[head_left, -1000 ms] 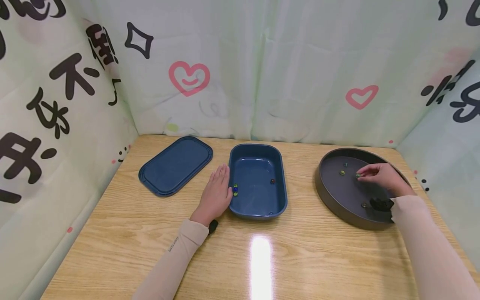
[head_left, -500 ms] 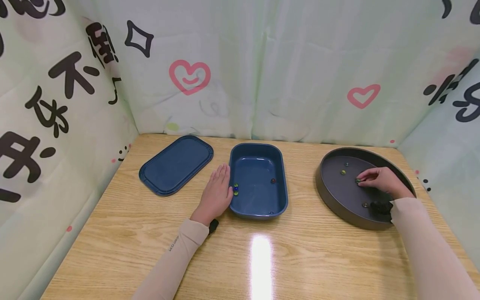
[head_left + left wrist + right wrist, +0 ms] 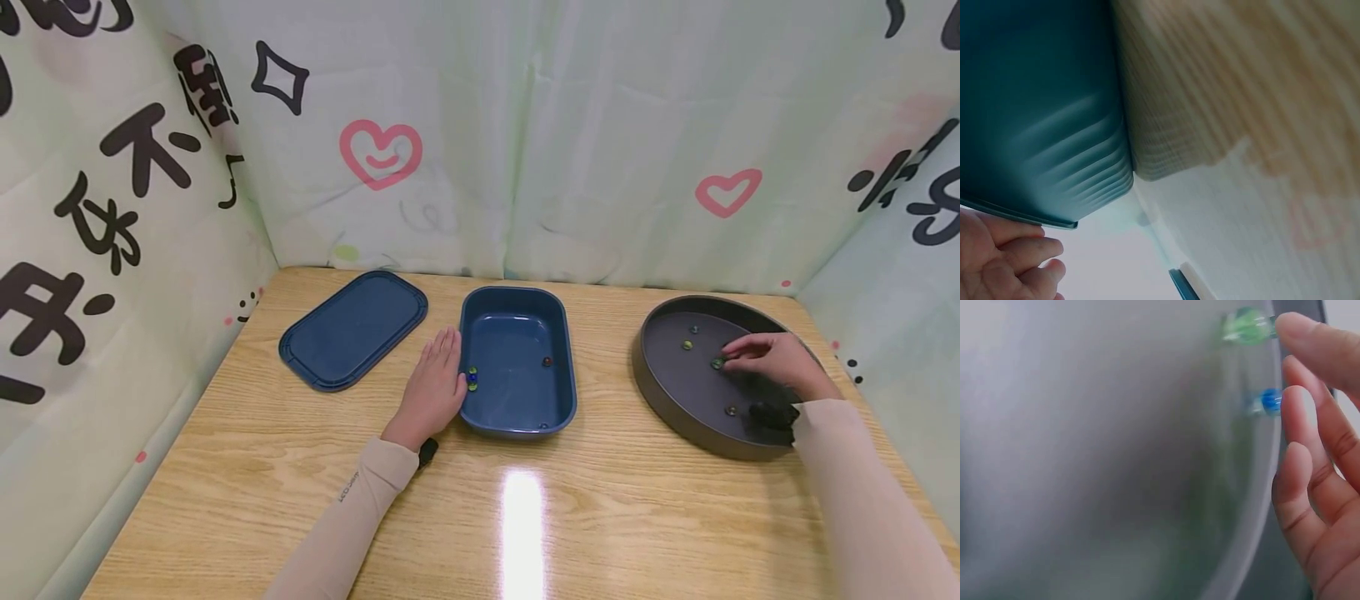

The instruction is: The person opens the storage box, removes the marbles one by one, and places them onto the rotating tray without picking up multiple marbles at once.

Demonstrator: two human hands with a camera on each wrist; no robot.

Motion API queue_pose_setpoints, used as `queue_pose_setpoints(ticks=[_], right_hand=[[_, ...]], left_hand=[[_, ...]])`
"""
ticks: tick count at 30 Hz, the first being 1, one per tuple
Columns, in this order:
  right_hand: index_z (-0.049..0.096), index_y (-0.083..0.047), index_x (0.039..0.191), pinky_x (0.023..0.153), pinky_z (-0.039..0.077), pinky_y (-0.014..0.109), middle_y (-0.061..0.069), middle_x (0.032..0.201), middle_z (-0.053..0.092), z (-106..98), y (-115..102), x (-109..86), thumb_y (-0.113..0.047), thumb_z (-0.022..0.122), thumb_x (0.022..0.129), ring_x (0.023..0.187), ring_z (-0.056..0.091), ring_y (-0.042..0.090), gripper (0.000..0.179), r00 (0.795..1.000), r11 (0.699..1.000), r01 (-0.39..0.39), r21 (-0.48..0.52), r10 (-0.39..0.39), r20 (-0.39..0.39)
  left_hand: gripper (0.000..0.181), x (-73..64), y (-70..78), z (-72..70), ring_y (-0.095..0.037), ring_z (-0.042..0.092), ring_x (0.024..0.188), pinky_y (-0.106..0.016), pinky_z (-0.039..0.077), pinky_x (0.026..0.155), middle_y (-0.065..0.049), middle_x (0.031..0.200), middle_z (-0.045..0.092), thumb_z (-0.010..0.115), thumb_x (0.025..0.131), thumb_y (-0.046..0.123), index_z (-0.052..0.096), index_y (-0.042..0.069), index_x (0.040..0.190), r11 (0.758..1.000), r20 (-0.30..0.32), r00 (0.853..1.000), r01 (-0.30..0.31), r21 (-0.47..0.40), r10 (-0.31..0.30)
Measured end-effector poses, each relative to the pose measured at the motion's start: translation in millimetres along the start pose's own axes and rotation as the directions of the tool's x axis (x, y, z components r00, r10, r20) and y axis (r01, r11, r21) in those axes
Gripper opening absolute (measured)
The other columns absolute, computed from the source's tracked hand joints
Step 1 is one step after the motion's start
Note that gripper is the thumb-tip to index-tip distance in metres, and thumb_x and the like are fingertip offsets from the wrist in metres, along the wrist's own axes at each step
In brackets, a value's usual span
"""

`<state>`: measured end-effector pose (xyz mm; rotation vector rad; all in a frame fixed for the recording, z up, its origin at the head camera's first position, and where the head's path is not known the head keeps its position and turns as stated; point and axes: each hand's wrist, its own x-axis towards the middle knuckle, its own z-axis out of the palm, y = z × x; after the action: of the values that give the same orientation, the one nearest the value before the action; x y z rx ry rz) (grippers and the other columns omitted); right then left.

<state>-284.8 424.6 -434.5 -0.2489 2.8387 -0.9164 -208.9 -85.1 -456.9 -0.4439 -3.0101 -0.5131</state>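
My left hand [image 3: 431, 387] rests against the left rim of a blue rectangular tub [image 3: 517, 400], its fingers straight in the head view. Inside the tub lie small marbles: green and blue ones [image 3: 472, 379] along the left wall, a reddish one [image 3: 547, 362] and a clear one [image 3: 543, 426]. Over a dark round pan [image 3: 660, 392] is my right hand [image 3: 776, 362], its thumb and fingers apart. Close by its fingertips lies a green marble [image 3: 717, 364] on the pan floor. Other marbles there are a yellowish one [image 3: 687, 345], a bluish one [image 3: 693, 330] and a brownish one [image 3: 731, 411].
A blue lid [image 3: 352, 331] lies on the wooden table [image 3: 450, 517], left of the tub. Behind the table hangs a pale printed curtain [image 3: 600, 125], which also encloses both sides. Wood surface separates the tub from the pan.
My right hand held the green marble at its fingertips, lowered it, and has let it go on the pan floor. The fingers have parted and drawn slightly right. My left hand stays still.
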Motion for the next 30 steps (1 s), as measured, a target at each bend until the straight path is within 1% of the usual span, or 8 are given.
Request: queue_pose_setpoints(ticks=[6,11,13,18,22,25,28,30], right_hand=[[0.064,0.004,0.108,0.063,0.046,0.008,-0.028,0.078,0.062,-12,-19,-8.0,-0.023,0.070,0.084,0.071,0.058,-0.007,0.037,0.997,0.997,0.045,0.060,-0.041,-0.071],[0.065,0.001,0.109,0.065,0.046,0.007,-0.028,0.082,0.063,-19,-56,-12.2,-0.019,0.070,0.084,0.074,0.060,-0.007,0.033,0.986,0.991,0.092,0.097,-0.077,-0.145],[0.066,-0.002,0.111,0.066,0.046,0.007,-0.029,0.084,0.062,-19,-73,-12.2,-0.022,0.071,0.084,0.075,0.060,-0.009,0.034,0.986,0.992,0.086,0.088,-0.072,-0.153],[0.065,-0.005,0.112,0.067,0.049,0.011,-0.029,0.088,0.062,-13,-116,-7.5,-0.023,0.070,0.084,0.078,0.061,-0.008,0.033,0.987,0.988,0.120,0.102,-0.107,-0.119],[0.066,-0.002,0.112,0.069,0.050,0.013,-0.028,0.089,0.063,3,-145,3.3,-0.017,0.069,0.085,0.081,0.062,-0.006,0.032,0.981,0.968,0.185,0.171,-0.172,-0.087],[0.065,-0.001,0.113,0.072,0.051,0.013,-0.026,0.093,0.062,16,-163,12.9,-0.018,0.068,0.086,0.085,0.061,-0.005,0.032,0.975,0.957,0.223,0.186,-0.218,-0.050],[0.065,0.000,0.112,0.074,0.051,0.013,-0.019,0.097,0.063,29,-180,22.7,-0.020,0.069,0.085,0.087,0.061,-0.003,0.033,0.966,0.943,0.255,0.212,-0.257,-0.021],[0.065,0.001,0.112,0.076,0.051,0.014,-0.010,0.100,0.066,37,-191,29.0,-0.019,0.069,0.085,0.088,0.061,-0.001,0.033,0.959,0.931,0.277,0.237,-0.283,-0.009]], left_hand=[[0.061,-0.4,0.6,-0.3,-0.028,0.016,0.146,-0.042,0.014,0.120,-0.017,0.156,0.019,0.043,0.097,0.021,0.019,-0.004,0.148,1.000,0.001,1.000,-0.002,-0.005,0.002],[0.061,-0.6,0.9,-0.7,-0.027,0.015,0.147,-0.042,0.013,0.120,-0.016,0.157,0.018,0.043,0.098,0.022,0.019,-0.003,0.148,1.000,0.004,1.000,0.002,-0.007,-0.002],[0.061,-0.4,0.8,-0.9,-0.028,0.015,0.147,-0.042,0.014,0.120,-0.016,0.156,0.019,0.043,0.098,0.022,0.019,-0.003,0.148,1.000,0.002,1.000,0.001,-0.008,-0.001],[0.061,-0.9,0.3,-1.3,-0.028,0.016,0.146,-0.043,0.015,0.120,-0.017,0.156,0.020,0.044,0.097,0.021,0.021,-0.004,0.147,1.000,-0.007,1.000,0.000,-0.010,0.000],[0.061,-1.0,0.4,-1.2,-0.028,0.016,0.146,-0.043,0.014,0.120,-0.017,0.156,0.021,0.044,0.097,0.021,0.020,-0.004,0.148,1.000,-0.009,1.000,0.001,-0.013,-0.002],[0.061,-0.9,0.9,-1.3,-0.027,0.015,0.147,-0.043,0.014,0.120,-0.016,0.156,0.020,0.044,0.097,0.021,0.019,-0.003,0.148,1.000,-0.003,1.000,0.004,-0.017,-0.004],[0.062,-1.0,0.8,-1.3,-0.027,0.015,0.147,-0.043,0.014,0.120,-0.016,0.156,0.020,0.044,0.097,0.021,0.019,-0.003,0.148,1.000,-0.002,1.000,0.003,-0.016,-0.003],[0.062,-1.0,0.6,-1.6,-0.028,0.015,0.147,-0.043,0.014,0.120,-0.017,0.156,0.020,0.044,0.097,0.021,0.019,-0.003,0.148,1.000,-0.001,1.000,0.002,-0.016,-0.002]])
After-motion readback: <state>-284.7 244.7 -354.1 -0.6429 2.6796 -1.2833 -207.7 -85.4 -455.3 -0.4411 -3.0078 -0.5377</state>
